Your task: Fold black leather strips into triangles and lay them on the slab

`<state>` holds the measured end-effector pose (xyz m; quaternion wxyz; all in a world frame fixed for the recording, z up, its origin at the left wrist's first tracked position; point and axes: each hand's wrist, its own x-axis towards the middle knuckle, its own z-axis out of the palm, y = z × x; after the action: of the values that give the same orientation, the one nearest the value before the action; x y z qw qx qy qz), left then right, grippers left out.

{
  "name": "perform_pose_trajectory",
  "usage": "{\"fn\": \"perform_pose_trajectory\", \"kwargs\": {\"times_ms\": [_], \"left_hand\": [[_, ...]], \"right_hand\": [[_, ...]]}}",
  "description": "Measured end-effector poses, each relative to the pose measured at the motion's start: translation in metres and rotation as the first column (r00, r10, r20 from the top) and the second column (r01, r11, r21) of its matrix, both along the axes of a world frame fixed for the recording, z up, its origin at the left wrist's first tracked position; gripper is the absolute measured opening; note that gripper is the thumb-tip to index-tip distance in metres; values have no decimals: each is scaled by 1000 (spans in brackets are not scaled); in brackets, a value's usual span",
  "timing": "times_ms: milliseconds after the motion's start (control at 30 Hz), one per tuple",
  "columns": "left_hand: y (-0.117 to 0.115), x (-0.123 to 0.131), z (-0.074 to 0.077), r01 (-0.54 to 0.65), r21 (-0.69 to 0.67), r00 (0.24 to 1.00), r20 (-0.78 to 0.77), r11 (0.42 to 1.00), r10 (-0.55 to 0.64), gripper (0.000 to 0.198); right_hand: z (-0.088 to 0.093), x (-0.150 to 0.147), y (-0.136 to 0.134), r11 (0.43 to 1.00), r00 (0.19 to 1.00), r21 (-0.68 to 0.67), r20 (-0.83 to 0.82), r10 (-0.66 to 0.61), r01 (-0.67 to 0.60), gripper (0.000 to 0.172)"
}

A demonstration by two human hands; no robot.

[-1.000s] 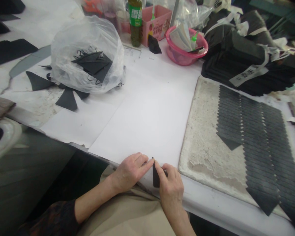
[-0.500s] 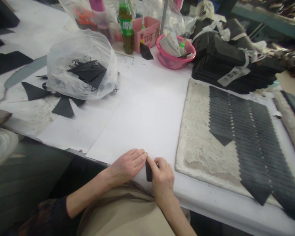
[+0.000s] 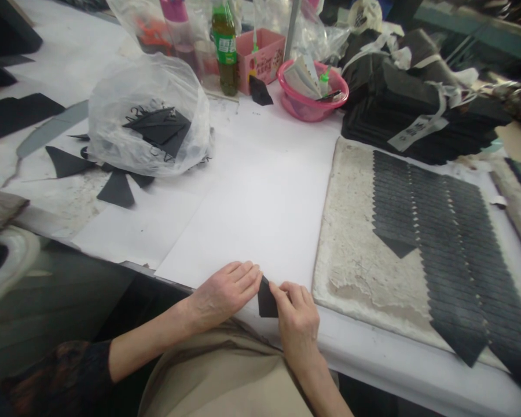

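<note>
A small black triangular piece [image 3: 265,300] lies at the near edge of the white paper sheet [image 3: 260,220], between my two hands. My left hand [image 3: 226,292] rests flat on the paper with its fingers stretched out, the fingertips touching the piece's left edge. My right hand [image 3: 297,321] has its fingers curled, pinching the piece's right side. To the right, rows of overlapping black pieces [image 3: 438,231] lie on a worn grey board [image 3: 351,255].
A clear plastic bag [image 3: 147,110] of black triangles sits at the back left, with loose triangles [image 3: 117,188] beside it. A green bottle [image 3: 226,46], a pink box [image 3: 264,55], a pink bowl [image 3: 312,92] and bundled black stacks [image 3: 417,116] line the back.
The black piece has gone from standing nearly on edge to lying flatter on the paper. Both hands have stayed at the near edge, with the view shifting slightly.
</note>
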<state>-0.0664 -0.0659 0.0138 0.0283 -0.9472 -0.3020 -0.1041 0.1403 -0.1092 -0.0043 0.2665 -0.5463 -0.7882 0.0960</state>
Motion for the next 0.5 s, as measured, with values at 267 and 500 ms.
{"fn": "perform_pose_trajectory", "kwargs": {"times_ms": [267, 500], "left_hand": [[-6, -2, -2, -25, -34, 999, -32, 999, 24, 35], [-9, 4, 0, -49, -36, 997, -55, 998, 47, 34]], "right_hand": [[-6, 0, -5, 999, 1000, -14, 0, 32, -32, 27], [-7, 0, -3, 999, 998, -15, 29, 50, -49, 27]]}}
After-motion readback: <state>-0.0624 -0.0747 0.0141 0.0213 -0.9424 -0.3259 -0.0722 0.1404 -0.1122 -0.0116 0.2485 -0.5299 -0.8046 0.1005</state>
